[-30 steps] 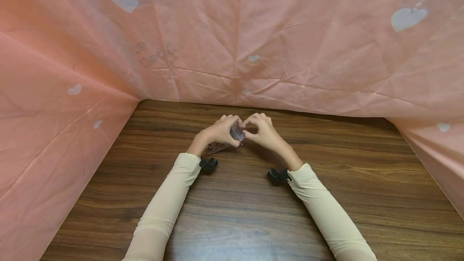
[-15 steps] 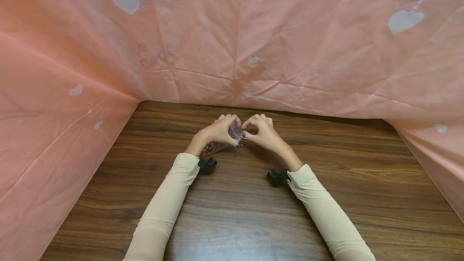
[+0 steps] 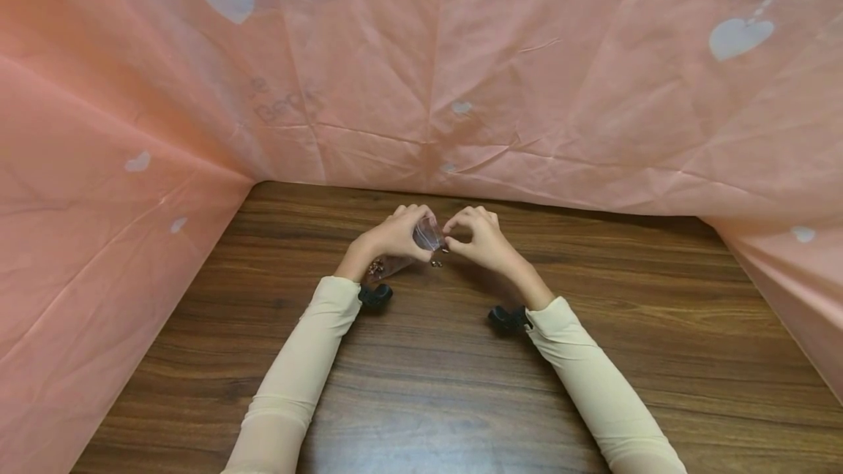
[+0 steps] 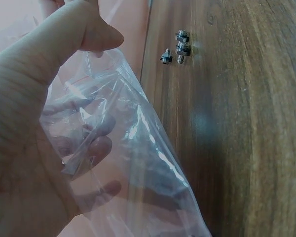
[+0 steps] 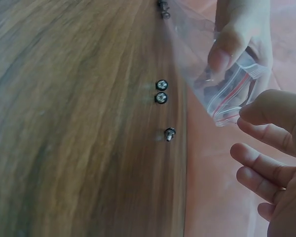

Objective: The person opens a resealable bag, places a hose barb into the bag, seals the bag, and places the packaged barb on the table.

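My left hand (image 3: 394,234) holds a clear plastic zip bag (image 4: 138,148), thumb on the near side and several fingers showing through the film. Near the bag's mouth, red zip lines (image 5: 232,94) run across it. My right hand (image 3: 481,243) pinches the edge of that mouth between thumb and index finger, while its other fingers stay loosely bent. Small metal screws (image 3: 376,268) lie in the bag's lower end. Outside it, 3 more screws (image 5: 161,98) stand or lie on the table beneath the mouth, two of them close together, touching neither hand.
The dark wood-grain table (image 3: 428,386) extends in front of and around the hands. A pink cloth (image 3: 369,93) with white hearts hangs behind it and along the sides. Black wrist cameras (image 3: 375,296) sit at both cuffs.
Both hands have shifted slightly, the left one a little leftward and the right one a little rightward. More of the loose screws beneath the bag's mouth now shows in the head view.
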Motion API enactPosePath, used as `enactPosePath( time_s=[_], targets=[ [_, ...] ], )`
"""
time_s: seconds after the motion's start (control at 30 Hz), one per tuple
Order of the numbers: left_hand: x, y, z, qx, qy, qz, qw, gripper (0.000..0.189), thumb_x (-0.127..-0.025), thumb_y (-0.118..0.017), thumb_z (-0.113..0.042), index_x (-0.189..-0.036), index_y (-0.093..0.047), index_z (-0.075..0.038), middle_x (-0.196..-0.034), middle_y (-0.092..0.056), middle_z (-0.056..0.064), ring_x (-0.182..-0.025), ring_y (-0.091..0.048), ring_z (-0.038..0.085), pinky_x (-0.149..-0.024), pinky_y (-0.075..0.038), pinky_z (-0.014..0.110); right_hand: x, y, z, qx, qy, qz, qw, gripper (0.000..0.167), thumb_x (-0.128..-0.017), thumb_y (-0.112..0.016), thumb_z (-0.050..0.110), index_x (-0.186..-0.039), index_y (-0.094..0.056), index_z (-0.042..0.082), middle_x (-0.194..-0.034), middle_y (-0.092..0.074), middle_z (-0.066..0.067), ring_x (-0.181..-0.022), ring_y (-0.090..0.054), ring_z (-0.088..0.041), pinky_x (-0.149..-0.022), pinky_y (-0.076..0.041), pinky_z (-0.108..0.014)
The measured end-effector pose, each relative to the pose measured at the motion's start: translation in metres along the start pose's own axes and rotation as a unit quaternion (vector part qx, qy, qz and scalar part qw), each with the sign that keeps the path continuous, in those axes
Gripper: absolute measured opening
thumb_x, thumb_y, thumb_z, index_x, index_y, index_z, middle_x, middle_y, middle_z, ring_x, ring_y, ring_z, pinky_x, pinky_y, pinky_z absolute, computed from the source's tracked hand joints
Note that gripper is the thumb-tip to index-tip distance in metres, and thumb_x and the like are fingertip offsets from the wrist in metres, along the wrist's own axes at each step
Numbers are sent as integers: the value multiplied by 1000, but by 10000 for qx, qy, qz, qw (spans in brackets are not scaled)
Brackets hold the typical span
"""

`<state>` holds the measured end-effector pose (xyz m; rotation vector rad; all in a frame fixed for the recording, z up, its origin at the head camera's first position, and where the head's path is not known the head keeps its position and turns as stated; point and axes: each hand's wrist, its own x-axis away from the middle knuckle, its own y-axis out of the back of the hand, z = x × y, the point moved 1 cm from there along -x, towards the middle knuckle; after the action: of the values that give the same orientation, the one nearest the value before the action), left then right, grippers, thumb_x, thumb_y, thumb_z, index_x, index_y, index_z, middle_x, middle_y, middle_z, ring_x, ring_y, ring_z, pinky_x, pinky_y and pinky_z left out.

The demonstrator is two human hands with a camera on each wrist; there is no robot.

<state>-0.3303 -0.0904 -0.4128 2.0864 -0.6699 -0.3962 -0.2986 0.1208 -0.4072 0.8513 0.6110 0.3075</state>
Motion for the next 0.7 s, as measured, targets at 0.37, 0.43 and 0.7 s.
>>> enactPosePath(
  time_s=[0.37,0.43,0.7],
  targets=[
    [2,3,0,-55,-18,-112,9999,58,-75,-82,-27,-123,-53,-13,-126,-56,11,-116,-46,29,-101,-44,45,5,0,-4,268,57,250,9993,13,-86,-75,10,-98,-73,6,-106,-68,-14,-102,-53,-33,-96,-31,-55],
    [2,3,-1,-45,-14,-117,9999,58,-74,-82,-27,-123,-53,-13,-126,-56,11,-116,-46,29,-101,-44,45,5,0,-6,376,53,312,9988,12,-86,-75,11,-98,-73,7,-107,-68,-14,-102,-53,-32,-96,-32,-55],
    [1,1,1,-75,2,-101,9999,56,-75,-81,-27,-122,-53,-15,-126,-56,9,-117,-46,28,-103,-42,46,8,-4,-8,550,-30,621,9966,11,-87,-74,13,-97,-74,9,-109,-69,-12,-102,-53,-31,-99,-32,-56]
  ],
)
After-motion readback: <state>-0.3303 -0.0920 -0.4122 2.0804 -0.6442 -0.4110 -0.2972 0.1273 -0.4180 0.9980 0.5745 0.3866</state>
